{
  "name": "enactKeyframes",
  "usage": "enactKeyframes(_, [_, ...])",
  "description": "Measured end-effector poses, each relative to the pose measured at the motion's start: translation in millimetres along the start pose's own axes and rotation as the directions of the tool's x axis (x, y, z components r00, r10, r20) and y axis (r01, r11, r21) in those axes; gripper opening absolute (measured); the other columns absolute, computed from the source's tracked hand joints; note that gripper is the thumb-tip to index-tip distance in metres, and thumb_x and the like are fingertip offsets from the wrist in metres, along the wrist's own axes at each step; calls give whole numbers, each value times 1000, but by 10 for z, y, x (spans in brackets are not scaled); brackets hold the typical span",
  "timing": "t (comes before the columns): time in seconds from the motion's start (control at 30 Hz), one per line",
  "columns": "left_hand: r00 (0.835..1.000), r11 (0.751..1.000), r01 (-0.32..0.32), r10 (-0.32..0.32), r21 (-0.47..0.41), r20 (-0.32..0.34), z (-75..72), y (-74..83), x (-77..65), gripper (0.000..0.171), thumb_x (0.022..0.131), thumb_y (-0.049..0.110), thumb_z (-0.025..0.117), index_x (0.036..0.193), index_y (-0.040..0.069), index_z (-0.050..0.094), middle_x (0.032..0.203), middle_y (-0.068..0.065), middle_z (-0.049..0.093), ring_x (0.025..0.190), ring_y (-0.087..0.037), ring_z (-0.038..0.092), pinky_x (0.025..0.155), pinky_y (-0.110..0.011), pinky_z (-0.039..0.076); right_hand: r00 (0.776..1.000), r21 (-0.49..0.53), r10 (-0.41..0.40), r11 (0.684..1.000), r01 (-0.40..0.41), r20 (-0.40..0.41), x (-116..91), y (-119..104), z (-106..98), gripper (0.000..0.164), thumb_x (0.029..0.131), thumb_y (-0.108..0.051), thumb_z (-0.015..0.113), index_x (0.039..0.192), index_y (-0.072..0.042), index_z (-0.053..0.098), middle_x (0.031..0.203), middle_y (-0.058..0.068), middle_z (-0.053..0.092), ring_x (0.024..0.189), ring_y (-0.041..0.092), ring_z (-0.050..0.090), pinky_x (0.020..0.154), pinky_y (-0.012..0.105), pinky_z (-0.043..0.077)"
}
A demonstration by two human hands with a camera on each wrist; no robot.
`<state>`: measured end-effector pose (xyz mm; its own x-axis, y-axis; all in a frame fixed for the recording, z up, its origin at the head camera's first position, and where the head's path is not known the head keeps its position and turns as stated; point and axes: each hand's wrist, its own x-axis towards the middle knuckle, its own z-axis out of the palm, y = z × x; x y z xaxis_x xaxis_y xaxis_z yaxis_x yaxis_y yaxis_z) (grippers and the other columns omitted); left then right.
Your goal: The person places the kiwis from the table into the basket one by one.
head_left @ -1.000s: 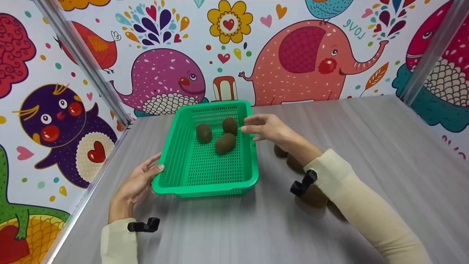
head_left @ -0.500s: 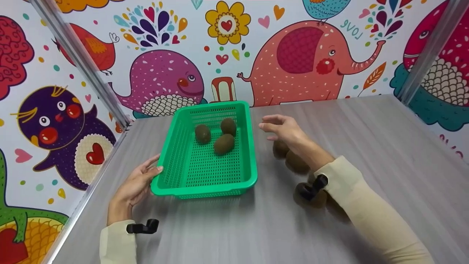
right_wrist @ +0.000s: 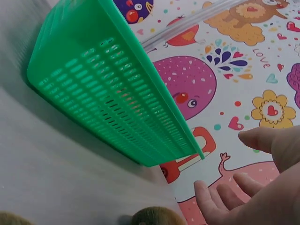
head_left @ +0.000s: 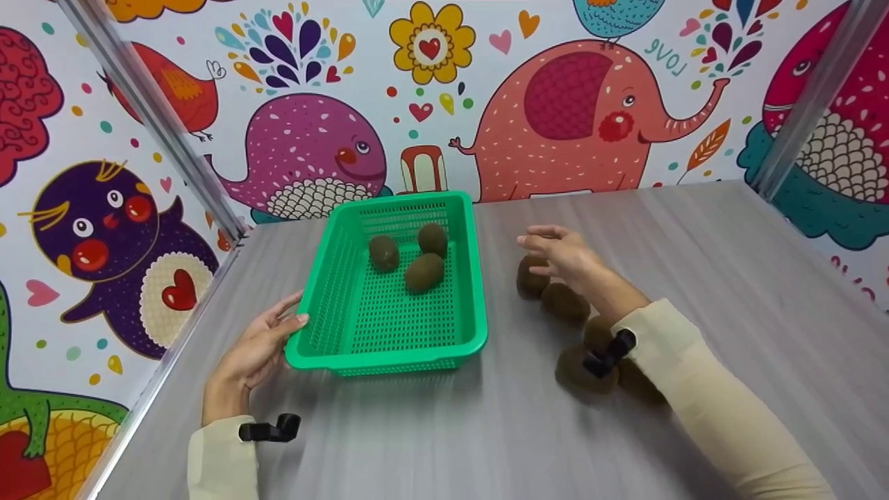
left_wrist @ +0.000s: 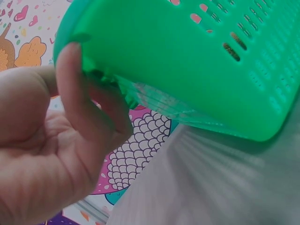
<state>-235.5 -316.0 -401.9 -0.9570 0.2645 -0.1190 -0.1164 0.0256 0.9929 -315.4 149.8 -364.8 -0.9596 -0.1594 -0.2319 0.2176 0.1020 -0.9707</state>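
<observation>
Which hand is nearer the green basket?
Left. The left hand grips the rim of the green basket at its near-left corner. The right hand is apart from it, off its right side, over the loose kiwis.

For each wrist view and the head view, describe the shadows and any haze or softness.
Head view: soft shadow on the table below the basket; left wrist: hazy, soft-edged left hand, pale streaks on the table; right wrist: darker shadow band along the basket.
</observation>
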Motion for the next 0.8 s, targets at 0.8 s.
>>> enactKeyframes(0.8, [1000, 1000, 11, -11, 20, -13, -3, 12, -1, 70, 105, 13, 52, 160, 4, 10, 128, 1, 58, 101, -12, 70, 84, -28, 61, 993, -57, 93, 994, -98, -79, 180, 98, -151, 75, 98, -32, 65, 154, -1, 27, 156, 19, 37, 145, 35, 38, 118, 46, 40])
